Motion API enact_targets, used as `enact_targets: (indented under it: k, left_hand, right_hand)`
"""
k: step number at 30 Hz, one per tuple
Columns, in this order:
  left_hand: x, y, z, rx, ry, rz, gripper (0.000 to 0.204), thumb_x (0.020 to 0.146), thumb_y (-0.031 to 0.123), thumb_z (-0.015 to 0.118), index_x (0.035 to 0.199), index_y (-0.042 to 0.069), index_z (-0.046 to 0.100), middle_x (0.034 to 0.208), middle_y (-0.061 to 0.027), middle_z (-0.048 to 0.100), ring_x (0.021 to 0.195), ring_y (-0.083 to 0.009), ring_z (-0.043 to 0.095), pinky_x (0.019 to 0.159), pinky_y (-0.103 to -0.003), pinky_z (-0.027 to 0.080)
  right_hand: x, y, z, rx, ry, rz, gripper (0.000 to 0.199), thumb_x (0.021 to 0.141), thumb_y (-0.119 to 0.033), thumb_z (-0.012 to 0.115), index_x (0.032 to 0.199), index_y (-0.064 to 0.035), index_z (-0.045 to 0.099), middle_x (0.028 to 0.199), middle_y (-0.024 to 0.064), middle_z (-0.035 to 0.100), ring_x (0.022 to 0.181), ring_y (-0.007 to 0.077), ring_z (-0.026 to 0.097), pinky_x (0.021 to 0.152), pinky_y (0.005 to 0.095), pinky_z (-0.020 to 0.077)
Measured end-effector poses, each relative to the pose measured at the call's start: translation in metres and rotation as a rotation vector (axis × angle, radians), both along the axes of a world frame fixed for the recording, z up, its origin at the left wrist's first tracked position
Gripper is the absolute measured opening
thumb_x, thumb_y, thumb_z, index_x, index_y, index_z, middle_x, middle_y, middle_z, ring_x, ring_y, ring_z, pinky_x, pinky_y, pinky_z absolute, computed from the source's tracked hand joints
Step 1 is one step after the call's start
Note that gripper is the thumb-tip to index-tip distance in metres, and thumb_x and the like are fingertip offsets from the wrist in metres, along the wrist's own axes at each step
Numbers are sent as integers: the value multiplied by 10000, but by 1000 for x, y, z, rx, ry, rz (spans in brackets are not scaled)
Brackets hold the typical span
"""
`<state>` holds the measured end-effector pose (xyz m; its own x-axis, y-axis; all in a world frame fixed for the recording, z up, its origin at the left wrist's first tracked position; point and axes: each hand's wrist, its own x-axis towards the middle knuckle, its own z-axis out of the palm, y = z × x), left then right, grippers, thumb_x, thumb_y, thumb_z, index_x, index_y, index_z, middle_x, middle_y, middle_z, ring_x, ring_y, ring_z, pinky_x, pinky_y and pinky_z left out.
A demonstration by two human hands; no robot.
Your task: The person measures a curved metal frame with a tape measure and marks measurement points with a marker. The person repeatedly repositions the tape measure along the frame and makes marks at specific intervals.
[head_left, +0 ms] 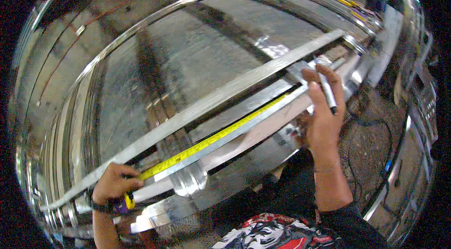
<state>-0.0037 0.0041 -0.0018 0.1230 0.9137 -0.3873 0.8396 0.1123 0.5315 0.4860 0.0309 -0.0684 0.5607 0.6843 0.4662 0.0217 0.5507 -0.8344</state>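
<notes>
A yellow tape measure is drawn out along a narrow metal strip, its blade slanting up to the right. My left hand is closed on it at the lower left end, with part of the yellow and dark case showing below the palm. At the other end, my right hand holds a white marker between its fingers, the black end pointing down. Its fingertips are by the far end of the strip, close to a small grey metal piece. Whether they press on the blade is hidden.
A long flat metal bar lies just beyond the tape, across a large metal frame. Bright curved metal sits under the strip. Yellow-handled tools rest at the far right. A dark cable loops on the floor.
</notes>
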Motion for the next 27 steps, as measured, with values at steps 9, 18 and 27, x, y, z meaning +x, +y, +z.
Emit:
enact_targets:
  k: [9,18,27]
  left_hand:
    - [7,7,-2,51,-138,-182,290,938,223,856,1059,-37,813,825,-53,791,757,-81,654,690,-306,542]
    - [-2,5,-10,58,-202,-184,255,937,185,859,1066,-32,820,793,-23,760,727,-58,608,654,-288,515]
    - [0,5,-17,115,-238,-206,240,937,183,850,1059,-22,822,789,-66,777,716,-80,646,645,-306,526]
  right_hand:
    - [-3,-8,22,-162,-903,270,330,1022,-49,681,1350,-54,642,1276,119,730,1198,253,701,1060,390,522]
    - [-73,18,58,88,-1476,549,310,1000,-161,741,1292,-68,697,1193,175,748,1085,390,710,937,464,558]
    - [-100,41,43,166,-1234,777,361,1006,-221,751,1332,-69,713,1120,157,781,970,330,768,859,417,604]
